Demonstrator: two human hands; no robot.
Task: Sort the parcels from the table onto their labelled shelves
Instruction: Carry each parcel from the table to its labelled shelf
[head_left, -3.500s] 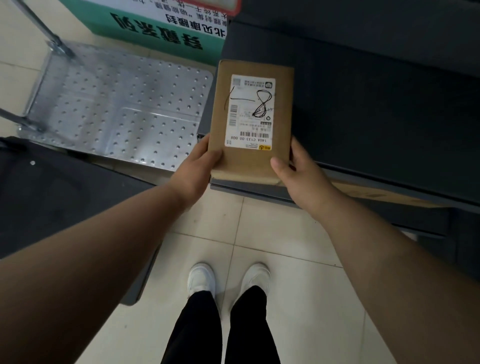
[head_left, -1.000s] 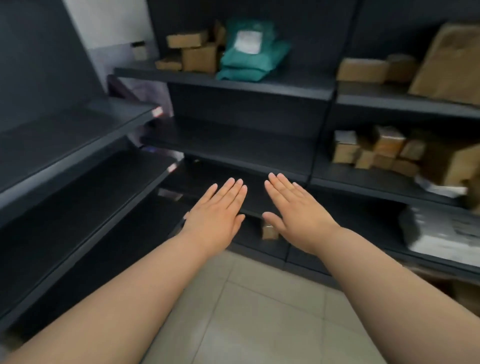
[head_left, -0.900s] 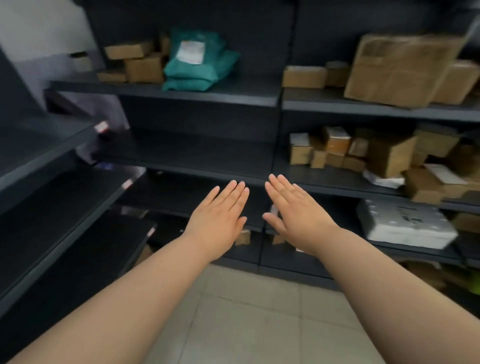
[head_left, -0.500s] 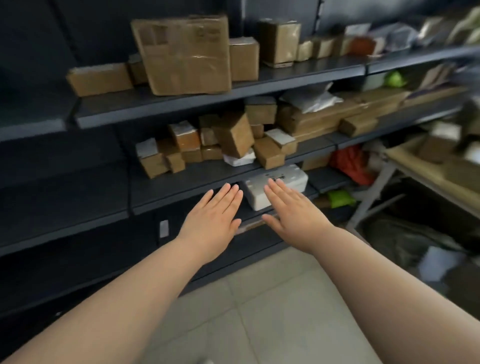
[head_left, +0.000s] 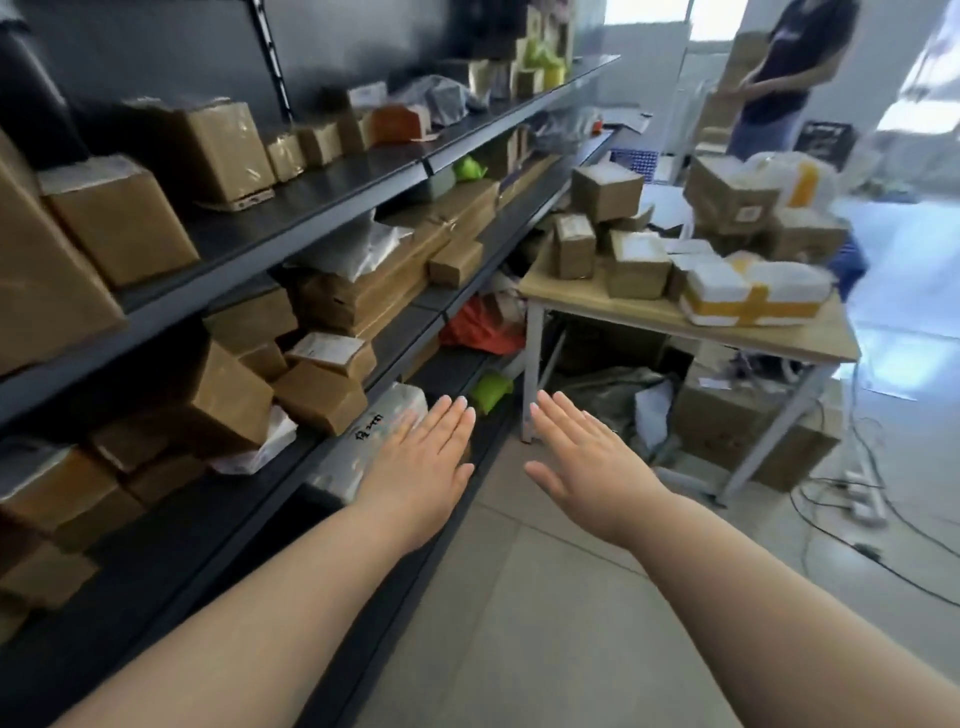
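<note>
My left hand (head_left: 421, 462) and my right hand (head_left: 584, 457) are stretched out flat in front of me, palms down, fingers straight, holding nothing. Ahead on the right stands a wooden table (head_left: 810, 343) piled with brown cardboard parcels (head_left: 636, 262) and a white foam box with yellow tape (head_left: 753, 293). Dark metal shelves (head_left: 332, 197) run along my left, stacked with many brown boxes (head_left: 117, 218) and a white plastic-wrapped parcel (head_left: 374, 436) just beyond my left hand.
A person (head_left: 784, 73) stands at the far right behind the table, holding boxes. Under the table lie a large cardboard box (head_left: 737, 431), bags and rubbish. Cables (head_left: 857, 514) trail over the tiled floor to the right. A tiled aisle runs between shelves and table.
The brown parcel I held earlier is gone from my hands. My view has swung right along the shelves until the table came into sight; both hands stay flat and empty.
</note>
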